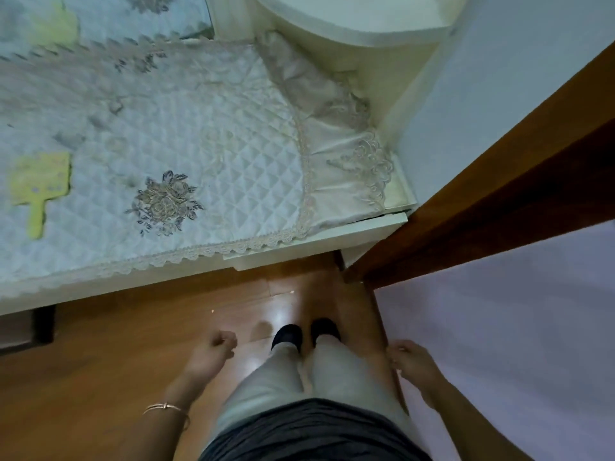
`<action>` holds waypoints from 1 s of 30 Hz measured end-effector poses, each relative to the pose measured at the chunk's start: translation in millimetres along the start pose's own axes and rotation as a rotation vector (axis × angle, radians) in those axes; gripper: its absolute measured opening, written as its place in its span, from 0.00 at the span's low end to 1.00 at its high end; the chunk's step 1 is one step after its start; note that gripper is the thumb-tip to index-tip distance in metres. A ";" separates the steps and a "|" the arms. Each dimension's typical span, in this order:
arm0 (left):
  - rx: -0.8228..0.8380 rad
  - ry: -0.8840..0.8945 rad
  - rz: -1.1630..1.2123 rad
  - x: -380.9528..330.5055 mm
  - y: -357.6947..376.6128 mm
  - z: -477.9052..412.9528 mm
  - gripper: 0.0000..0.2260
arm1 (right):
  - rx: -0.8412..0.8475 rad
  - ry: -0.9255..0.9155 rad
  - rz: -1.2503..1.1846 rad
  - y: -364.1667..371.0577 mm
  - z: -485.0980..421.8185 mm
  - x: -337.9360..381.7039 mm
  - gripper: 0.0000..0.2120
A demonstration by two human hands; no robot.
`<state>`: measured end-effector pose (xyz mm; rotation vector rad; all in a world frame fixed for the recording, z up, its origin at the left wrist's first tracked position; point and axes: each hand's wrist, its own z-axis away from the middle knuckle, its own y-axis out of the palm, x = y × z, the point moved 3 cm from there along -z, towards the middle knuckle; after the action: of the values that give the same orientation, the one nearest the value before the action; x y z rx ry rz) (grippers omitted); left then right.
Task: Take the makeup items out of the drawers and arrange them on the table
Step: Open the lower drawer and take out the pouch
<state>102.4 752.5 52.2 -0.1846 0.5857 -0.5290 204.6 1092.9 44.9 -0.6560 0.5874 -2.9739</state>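
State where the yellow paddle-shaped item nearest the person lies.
Head view, far left: the yellow paddle-shaped item lies on the quilted cloth, left of the embroidered flower.

I read this as a home bedroom. Ahead of my left fingers (226,341) stands a white bench (366,234) under a quilted, lace-edged cover (199,134). A wooden floor (116,344) lies below, and a wood-framed bed (499,181) with a lilac sheet (515,311) is just beside my right fingers (399,349).

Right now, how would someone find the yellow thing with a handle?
Find the white dressing table with the quilted, lace-edged cloth. Left of the cloth's embroidered flower lies a flat yellow paddle. Unlike the grey flower, it is plain yellow with a short handle.
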 end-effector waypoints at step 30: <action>-0.113 -0.153 0.717 -83.0 72.2 -109.6 0.13 | 0.181 0.029 -0.401 25.0 -134.1 143.0 0.16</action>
<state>11.8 855.5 -20.7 -0.1088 0.4907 0.2117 18.1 1100.3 -20.0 -0.7979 0.1992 -3.3529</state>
